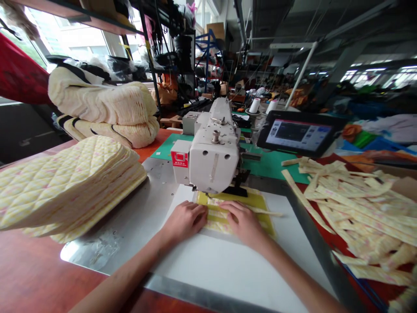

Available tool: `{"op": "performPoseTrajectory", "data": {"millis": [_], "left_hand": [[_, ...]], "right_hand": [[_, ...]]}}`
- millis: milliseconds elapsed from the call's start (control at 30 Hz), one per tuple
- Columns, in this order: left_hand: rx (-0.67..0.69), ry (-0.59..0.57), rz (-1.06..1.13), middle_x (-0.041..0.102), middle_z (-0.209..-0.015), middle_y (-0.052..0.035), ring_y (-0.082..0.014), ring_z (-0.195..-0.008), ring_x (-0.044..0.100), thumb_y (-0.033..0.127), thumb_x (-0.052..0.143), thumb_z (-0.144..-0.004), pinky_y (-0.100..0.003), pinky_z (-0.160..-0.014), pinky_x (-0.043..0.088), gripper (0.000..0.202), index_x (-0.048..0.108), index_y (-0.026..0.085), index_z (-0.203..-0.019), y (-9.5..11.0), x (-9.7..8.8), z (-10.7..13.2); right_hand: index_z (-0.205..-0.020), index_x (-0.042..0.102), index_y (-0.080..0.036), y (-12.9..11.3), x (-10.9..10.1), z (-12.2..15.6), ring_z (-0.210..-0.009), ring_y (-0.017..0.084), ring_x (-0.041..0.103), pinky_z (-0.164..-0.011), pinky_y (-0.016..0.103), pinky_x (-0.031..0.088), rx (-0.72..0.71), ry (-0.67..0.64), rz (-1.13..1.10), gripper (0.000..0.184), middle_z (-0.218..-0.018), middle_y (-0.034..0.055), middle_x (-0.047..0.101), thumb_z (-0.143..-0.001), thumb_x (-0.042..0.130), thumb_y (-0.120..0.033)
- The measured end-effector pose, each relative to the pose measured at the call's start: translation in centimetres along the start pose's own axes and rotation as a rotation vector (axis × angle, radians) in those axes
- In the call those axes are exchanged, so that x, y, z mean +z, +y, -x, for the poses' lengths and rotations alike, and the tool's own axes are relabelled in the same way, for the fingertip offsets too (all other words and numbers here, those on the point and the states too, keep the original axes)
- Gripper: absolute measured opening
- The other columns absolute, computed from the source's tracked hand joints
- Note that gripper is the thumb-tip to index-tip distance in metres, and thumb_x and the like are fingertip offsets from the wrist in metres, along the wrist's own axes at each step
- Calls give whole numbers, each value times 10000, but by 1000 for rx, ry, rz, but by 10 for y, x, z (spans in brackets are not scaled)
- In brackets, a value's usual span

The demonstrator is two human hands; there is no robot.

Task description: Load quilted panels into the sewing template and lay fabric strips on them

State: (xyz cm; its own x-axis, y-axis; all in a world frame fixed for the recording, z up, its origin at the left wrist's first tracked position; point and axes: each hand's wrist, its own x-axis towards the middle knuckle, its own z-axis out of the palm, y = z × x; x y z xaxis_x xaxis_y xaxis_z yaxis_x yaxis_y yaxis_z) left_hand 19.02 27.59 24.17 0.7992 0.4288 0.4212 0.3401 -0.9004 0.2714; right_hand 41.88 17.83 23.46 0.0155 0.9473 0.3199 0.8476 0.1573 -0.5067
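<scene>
One left hand [186, 221] and one right hand [243, 221] are a little way apart, in front of the white machine [213, 163]. The left is curled at the near left edge of a yellow sheet [257, 200]. The right has its fingers on a thin strip [269, 212], which lies across the sheet and pokes out to the right. I cannot tell if either hand is pinching. The sheet is on a white board [241, 265]. A stack of puffy cloth [74, 182] is on the left, and a messy heap of strips [361, 200] is on the red table [29, 269] at the right, below a screen [293, 132].
</scene>
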Motion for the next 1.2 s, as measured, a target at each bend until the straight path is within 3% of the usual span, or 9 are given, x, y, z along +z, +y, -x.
{"op": "performPoseTrajectory", "data": {"millis": [133, 367, 467, 600, 767, 900, 967, 1067, 1200], "left_hand": [[-8, -16, 8, 702, -807, -24, -188, -701, 655, 250, 529, -1003, -334, -706, 472, 151, 667, 191, -1018, 1, 2, -4], [-13, 87, -34, 671, -806, -28, -202, -685, 627, 201, 464, -1009, -356, -721, 488, 226, 502, 169, -1229, 10, -2, 18], [-62, 132, 11, 626, -849, -33, -196, -700, 585, 120, 413, -973, -346, -718, 486, 189, 409, 188, -1150, 24, -13, 41], [-122, 102, 141, 591, -995, -74, -218, -835, 579, 153, 384, -953, -369, -777, 495, 195, 394, 207, -1140, 43, -36, 59], [-87, -13, 286, 612, -1049, -80, -250, -940, 583, 349, 395, -1026, -446, -899, 478, 328, 394, 204, -1320, 61, -51, 48], [-83, -113, 187, 645, -993, -54, -247, -938, 599, 318, 469, -1039, -428, -880, 485, 162, 545, 228, -1150, 71, -40, 30], [-42, -74, 147, 649, -1034, -63, -244, -967, 607, 248, 521, -1014, -402, -867, 507, 108, 570, 216, -1104, 71, -29, 22], [11, 27, 130, 640, -1134, -91, -232, -1018, 611, 136, 536, -983, -368, -877, 542, 205, 557, 193, -1179, 64, -13, 11], [107, 125, -6, 618, -1250, -145, -247, -1054, 602, 96, 501, -997, -386, -898, 560, 279, 513, 136, -1273, 51, 0, -3]], "right_hand": [[-1221, 693, -282, 2, -6, 0, -1173, 62, 620, -1078, 207, 503, 12, -65, -32, 347, -1265, -9, 644, -1004, 423, -270], [-1014, 685, -215, 33, -32, 5, -1052, 134, 585, -965, 272, 445, 178, 57, 230, 347, -1075, 34, 653, -990, 460, -478], [-850, 643, -167, 51, -54, 7, -862, 109, 575, -802, 239, 380, 280, -35, 280, 477, -904, 35, 646, -989, 414, -561], [-868, 626, -165, 57, -69, 10, -791, 84, 551, -736, 223, 322, 259, -112, 295, 508, -903, 32, 632, -998, 367, -583], [-891, 579, -164, 40, -52, 13, -789, 75, 532, -712, 192, 299, 215, -131, 296, 410, -901, 26, 616, -1002, 410, -521], [-973, 551, -179, 20, -31, 2, -778, 54, 546, -683, 162, 299, 260, -179, 99, 307, -900, 8, 625, -1007, 421, -455], [-987, 543, -176, 11, -22, -8, -791, 44, 564, -711, 146, 346, 262, -192, -55, 283, -890, 3, 627, -999, 436, -438], [-1006, 555, -176, 1, -13, -21, -792, 34, 577, -742, 135, 400, 259, -178, -267, 297, -879, 0, 629, -968, 479, -460], [-1015, 541, -157, -5, -8, -26, -738, 36, 562, -695, 131, 432, 313, -123, -585, 459, -826, 3, 604, -874, 574, -592]]}}
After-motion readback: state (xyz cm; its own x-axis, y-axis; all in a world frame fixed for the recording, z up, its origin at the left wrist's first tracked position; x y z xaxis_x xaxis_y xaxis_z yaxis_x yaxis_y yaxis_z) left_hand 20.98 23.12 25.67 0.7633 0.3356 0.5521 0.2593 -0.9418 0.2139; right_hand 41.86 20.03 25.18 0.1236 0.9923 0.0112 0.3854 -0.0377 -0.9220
